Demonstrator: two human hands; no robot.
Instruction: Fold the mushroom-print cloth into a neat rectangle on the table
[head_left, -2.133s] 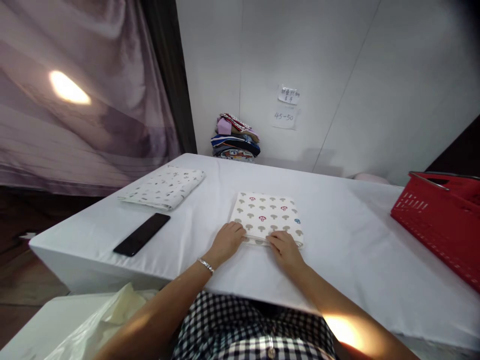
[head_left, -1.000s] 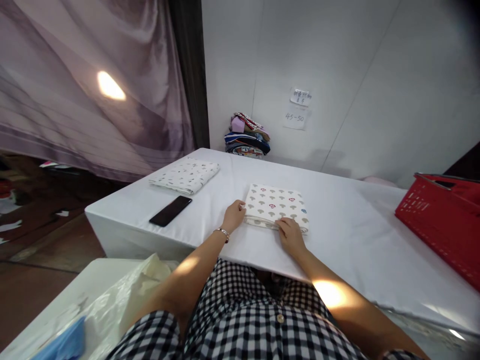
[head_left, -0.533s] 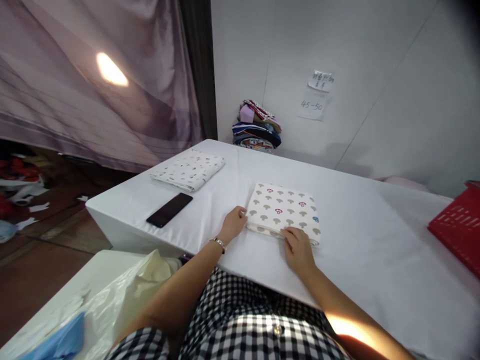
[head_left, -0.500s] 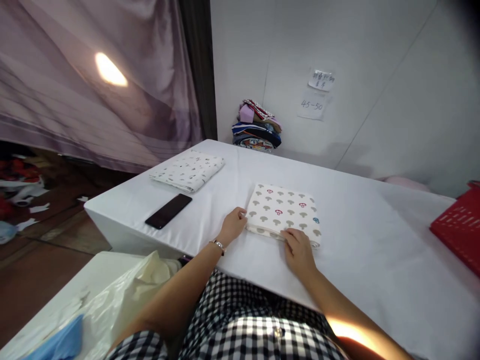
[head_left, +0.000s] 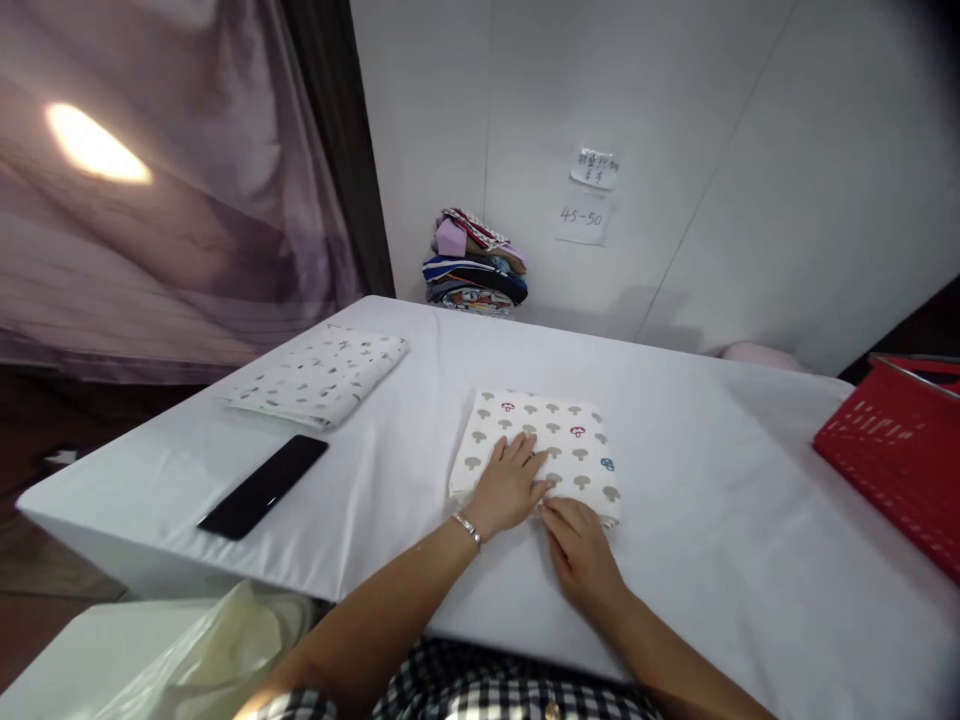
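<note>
A folded white cloth (head_left: pixel 559 440) printed with grey, red and blue mushrooms lies on the white-covered table in front of me. My left hand (head_left: pixel 510 485) rests flat on its front left part, fingers spread. Just to the right, my right hand (head_left: pixel 581 550) pinches the cloth's front edge between thumb and fingers; the fingertips are partly hidden. A second folded white cloth (head_left: pixel 322 375) with small dark prints lies apart at the left, beyond a black phone (head_left: pixel 264 487).
The table (head_left: pixel 720 520) meets a grey wall, where a pile of folded fabrics (head_left: pixel 476 270) stands behind its far edge. A red perforated basket (head_left: pixel 900 450) is at the right. At lower left, a plastic bag (head_left: pixel 225 640) sits on a white surface.
My left hand has moved from the cloth's left edge onto its top and opened flat. My right hand has shifted left along the front edge. The view has turned slightly right.
</note>
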